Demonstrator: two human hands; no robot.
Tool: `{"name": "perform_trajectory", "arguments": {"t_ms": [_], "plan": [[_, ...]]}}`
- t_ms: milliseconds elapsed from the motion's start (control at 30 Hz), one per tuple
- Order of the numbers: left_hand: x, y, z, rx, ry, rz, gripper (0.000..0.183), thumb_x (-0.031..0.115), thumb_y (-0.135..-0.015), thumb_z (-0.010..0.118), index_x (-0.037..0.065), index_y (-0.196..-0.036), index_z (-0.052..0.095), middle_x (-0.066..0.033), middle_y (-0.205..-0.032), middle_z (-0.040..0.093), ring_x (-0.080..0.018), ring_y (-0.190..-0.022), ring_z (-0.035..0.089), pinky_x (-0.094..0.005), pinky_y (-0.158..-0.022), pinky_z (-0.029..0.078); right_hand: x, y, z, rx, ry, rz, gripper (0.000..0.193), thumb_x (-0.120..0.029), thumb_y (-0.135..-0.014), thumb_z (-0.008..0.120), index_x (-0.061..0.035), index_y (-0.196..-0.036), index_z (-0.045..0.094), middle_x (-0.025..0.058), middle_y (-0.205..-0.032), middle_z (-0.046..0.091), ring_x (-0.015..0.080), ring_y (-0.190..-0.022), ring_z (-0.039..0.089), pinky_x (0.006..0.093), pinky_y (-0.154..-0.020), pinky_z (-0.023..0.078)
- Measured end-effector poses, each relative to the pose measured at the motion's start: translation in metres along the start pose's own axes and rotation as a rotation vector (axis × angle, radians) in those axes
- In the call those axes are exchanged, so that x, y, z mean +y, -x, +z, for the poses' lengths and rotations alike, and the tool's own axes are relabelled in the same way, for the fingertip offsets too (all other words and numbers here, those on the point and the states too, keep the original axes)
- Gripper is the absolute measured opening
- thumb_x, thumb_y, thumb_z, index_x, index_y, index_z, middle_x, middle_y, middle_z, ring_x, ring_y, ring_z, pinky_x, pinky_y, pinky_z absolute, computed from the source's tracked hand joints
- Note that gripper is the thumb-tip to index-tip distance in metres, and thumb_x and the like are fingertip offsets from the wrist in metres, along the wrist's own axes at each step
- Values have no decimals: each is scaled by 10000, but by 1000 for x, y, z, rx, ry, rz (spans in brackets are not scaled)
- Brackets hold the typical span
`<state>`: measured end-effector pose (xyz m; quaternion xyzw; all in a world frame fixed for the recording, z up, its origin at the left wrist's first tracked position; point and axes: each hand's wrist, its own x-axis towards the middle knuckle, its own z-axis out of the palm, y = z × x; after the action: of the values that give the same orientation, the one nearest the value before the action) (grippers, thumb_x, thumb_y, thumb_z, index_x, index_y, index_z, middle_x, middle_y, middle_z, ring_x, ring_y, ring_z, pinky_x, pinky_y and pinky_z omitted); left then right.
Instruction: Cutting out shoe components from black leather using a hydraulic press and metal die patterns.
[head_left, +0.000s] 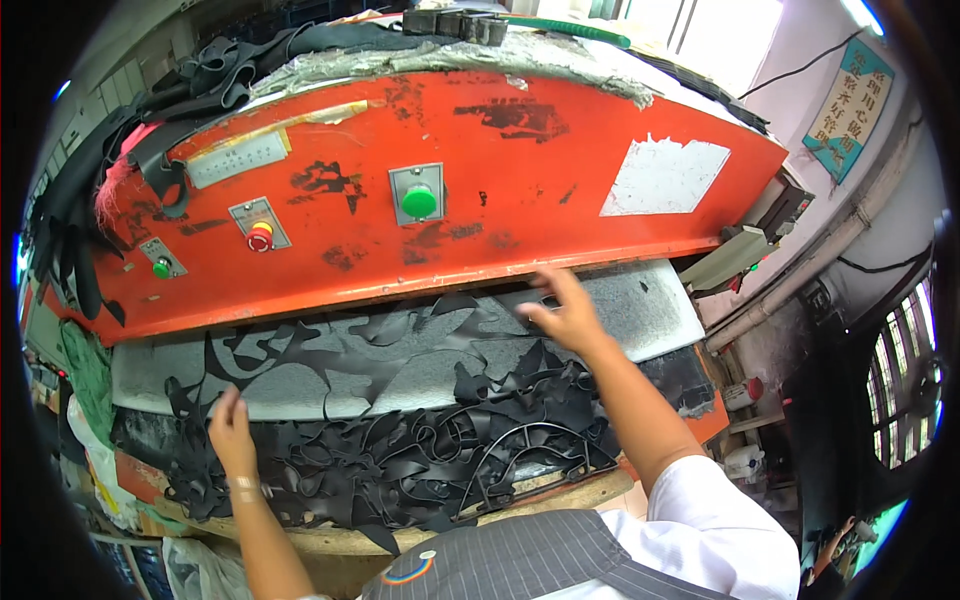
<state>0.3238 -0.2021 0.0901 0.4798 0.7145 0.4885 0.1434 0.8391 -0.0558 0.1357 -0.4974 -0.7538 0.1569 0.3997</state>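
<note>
A thin black leather-like sheet (370,366), full of cut-out holes, spreads across the grey cutting board (425,385) of a red press. Low at the left, my left hand (233,440) has its fingers drawn together at a dark strip of this sheet; its fingertips are slightly blurred. My right hand (572,318) reaches over the board's far right part, thumb and fingers apart, beside the sheet's far right end. A tangled heap of black offcuts (350,460) lies along the board's near edge, between my forearms.
The red press beam (560,200) spans the far side, with a green button (419,201) and a red knob (260,236). More black scraps (210,75) drape over its top left. A curved black metal frame (530,437) sits among the offcuts. A wooden ledge (570,495) runs before me.
</note>
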Motion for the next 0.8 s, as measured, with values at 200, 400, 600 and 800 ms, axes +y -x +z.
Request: {"name": "perform_trajectory", "arguments": {"t_ms": [200,400,600,800], "plan": [[-15,-141,1,624,-108,279,675,201,-928,564,-45,-1473,251,-228,-1541,253,-314,-1439,243,-352,-1161,192,-137,-61,49,119,-147,-112,477,-378,-803,744,-78,-1087,507,79,-838,623,258,-732,644,368,-647,514],[-38,-126,-91,216,-66,179,556,128,-937,515,10,-1456,355,-146,-1481,418,-211,-1262,474,-293,-1034,355,-162,-44,73,169,-107,-158,297,-225,-852,702,-58,-957,480,128,-702,630,310,-654,649,381,-589,493],[49,115,2,-317,-7,150,163,164,-786,673,26,-699,669,-94,-667,651,-201,-623,624,-333,-601,484,-110,65,67,-57,-48,-125,287,-232,-843,718,-50,-983,545,122,-712,646,289,-679,665,360,-615,513],[85,231,53,-466,-111,346,142,208,-742,709,74,-694,708,-75,-722,650,-285,-697,609,-390,-658,484,-76,86,48,-164,-42,155,308,-268,-811,730,-64,-1006,606,128,-785,683,309,-743,678,397,-653,524]]}}
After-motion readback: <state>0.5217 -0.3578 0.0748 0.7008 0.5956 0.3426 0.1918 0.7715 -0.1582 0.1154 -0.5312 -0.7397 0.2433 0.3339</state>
